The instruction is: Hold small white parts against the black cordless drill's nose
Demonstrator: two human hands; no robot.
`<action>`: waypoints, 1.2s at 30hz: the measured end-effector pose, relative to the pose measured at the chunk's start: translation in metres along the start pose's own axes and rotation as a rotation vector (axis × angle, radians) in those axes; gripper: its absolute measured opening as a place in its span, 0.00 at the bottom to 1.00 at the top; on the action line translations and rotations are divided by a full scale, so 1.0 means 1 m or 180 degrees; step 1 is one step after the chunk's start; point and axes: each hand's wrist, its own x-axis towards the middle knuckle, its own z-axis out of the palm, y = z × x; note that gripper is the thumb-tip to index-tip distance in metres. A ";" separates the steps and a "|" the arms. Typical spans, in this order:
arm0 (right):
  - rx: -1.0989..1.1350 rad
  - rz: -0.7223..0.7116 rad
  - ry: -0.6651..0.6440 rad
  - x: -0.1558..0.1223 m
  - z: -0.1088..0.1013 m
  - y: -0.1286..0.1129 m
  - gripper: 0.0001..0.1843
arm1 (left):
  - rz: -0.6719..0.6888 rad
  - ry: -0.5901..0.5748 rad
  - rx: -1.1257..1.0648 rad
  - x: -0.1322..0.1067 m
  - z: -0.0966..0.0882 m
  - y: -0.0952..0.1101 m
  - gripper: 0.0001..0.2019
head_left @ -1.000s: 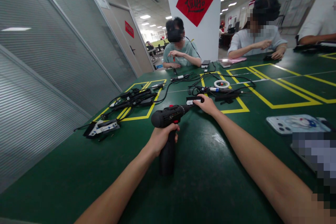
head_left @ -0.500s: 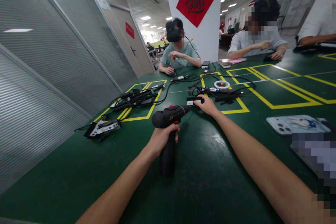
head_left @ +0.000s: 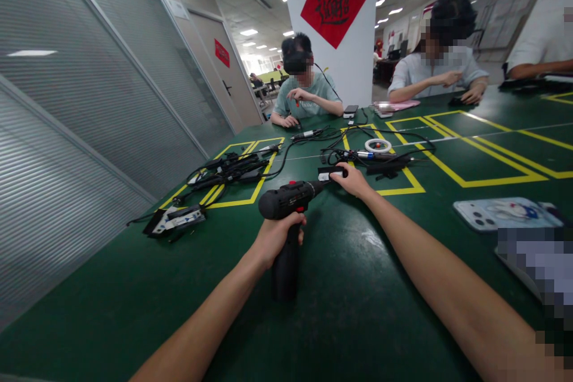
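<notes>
A black cordless drill (head_left: 286,200) with red accents stands upright near the middle of the head view. Wrapped round its handle is my left hand (head_left: 280,236), closed. The drill's nose points right, towards a small black block with a white label (head_left: 330,174). My right hand (head_left: 351,179) grips the right end of that block between thumb and fingers. The drill's tip meets or nearly meets the block; I cannot tell whether they touch.
Tangled black cables (head_left: 233,167) and a small packet (head_left: 176,219) lie to the left. Past my right hand are a white ring (head_left: 378,145) and a soldering-iron-like tool (head_left: 376,156). A phone (head_left: 505,213) rests at right. Co-workers (head_left: 307,92) sit across the green table (head_left: 358,322).
Both my hands, the drill and the labelled block stay practically in place. The camera view shifts only slightly.
</notes>
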 end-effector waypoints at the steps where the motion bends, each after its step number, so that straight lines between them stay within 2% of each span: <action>1: 0.0007 -0.0010 0.0002 0.000 0.000 0.000 0.22 | 0.0004 -0.0011 0.0003 0.000 0.000 0.000 0.11; 16: -0.0040 -0.0133 -0.0001 0.002 0.002 0.008 0.23 | 0.0006 -0.0058 0.0094 -0.001 -0.001 0.000 0.12; 36: -0.0006 -0.0090 -0.0021 0.002 0.002 0.005 0.23 | -0.0020 -0.0043 0.0076 0.000 0.000 0.000 0.11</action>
